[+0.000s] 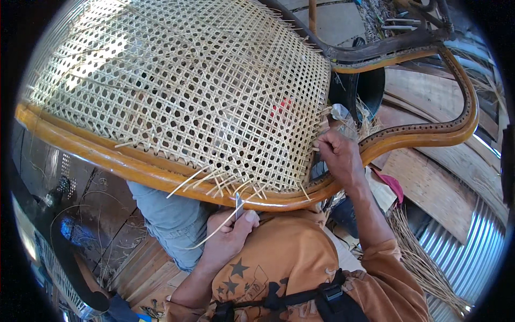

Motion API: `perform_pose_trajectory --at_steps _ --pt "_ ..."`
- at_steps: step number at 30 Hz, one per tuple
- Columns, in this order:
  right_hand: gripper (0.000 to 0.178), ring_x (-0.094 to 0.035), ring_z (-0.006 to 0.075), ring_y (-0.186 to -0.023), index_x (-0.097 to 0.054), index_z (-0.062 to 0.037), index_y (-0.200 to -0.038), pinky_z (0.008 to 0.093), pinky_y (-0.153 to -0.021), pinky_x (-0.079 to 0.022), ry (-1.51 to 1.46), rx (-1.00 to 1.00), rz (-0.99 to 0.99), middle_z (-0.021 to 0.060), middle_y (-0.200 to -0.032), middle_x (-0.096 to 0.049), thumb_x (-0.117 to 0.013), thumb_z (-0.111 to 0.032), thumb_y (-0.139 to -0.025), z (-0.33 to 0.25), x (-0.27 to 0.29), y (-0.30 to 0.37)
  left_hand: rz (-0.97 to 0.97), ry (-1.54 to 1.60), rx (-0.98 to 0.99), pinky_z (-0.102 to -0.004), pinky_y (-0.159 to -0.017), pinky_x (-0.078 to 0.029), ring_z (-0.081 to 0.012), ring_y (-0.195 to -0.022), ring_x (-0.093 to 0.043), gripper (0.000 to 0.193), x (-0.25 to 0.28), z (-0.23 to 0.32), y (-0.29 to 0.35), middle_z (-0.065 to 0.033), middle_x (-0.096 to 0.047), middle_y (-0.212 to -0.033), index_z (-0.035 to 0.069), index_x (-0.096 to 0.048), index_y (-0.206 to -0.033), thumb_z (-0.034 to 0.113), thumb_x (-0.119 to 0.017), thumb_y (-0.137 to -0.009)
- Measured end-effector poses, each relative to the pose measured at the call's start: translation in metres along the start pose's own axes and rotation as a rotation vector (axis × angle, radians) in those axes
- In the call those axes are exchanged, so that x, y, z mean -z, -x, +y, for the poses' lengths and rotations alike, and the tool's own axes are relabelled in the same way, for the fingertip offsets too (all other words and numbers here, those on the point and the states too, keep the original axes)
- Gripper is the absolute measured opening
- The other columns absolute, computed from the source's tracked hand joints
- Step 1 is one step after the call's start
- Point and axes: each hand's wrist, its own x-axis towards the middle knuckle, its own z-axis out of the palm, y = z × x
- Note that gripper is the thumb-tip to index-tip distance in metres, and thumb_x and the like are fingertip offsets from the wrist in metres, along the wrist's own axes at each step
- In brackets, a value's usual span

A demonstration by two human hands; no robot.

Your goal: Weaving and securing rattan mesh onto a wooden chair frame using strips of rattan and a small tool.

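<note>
A woven cane panel [209, 91] with an open hole pattern spans a curved, varnished wooden chair frame [161, 174]. Loose cane ends stick out over the frame's near edge. In front of that edge, my left hand [228, 236] is closed around a tool with a thin metal blade [238, 206] pointing up; its handle is hidden in the fist. A cane strand [217, 229] crosses the blade and curves down beside this hand. At the panel's right edge my right hand [340, 158] pinches with its fingertips against the weave. What lies between those fingers is hidden.
The frame's bare arm loop [466, 110], lined with small holes, extends to the right. Beyond it are a black bucket [373, 91], wooden boards [429, 182] and corrugated metal sheet [466, 268]. A bundle of cane strands [418, 257] lies at lower right. A metal-mesh object [59, 273] stands at left.
</note>
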Motion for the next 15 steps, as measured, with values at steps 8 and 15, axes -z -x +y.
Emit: perform_pose_trajectory --at_steps 8,15 --pt "0.011 -0.059 0.0339 -0.076 -0.06 -0.0047 -0.088 0.04 -0.067 -0.047 0.397 0.171 -0.045 0.0141 -0.083 -0.061 -0.06 -0.013 -0.08 -0.018 0.028 -0.005 0.001 0.039 -0.048 -0.0196 -0.055 -0.04 -0.0057 -0.059 -0.048 0.022 -0.002 0.002 0.011 -0.002 -0.055 -0.075 0.001 -0.057 -0.086 0.019 -0.048 -0.094" --pt "0.015 -0.06 0.027 -0.08 -0.062 -0.0038 -0.092 0.033 -0.071 -0.048 -0.153 0.771 -0.329 0.0118 -0.087 -0.061 -0.06 -0.002 -0.078 -0.075 -0.017 0.013 0.181 -0.116 -0.252 -0.0226 -0.061 -0.038 -0.0085 -0.067 -0.044 0.039 -0.007 0.025 0.058 -0.001 -0.05 -0.075 -0.001 -0.057 -0.099 0.033 -0.038 -0.096"
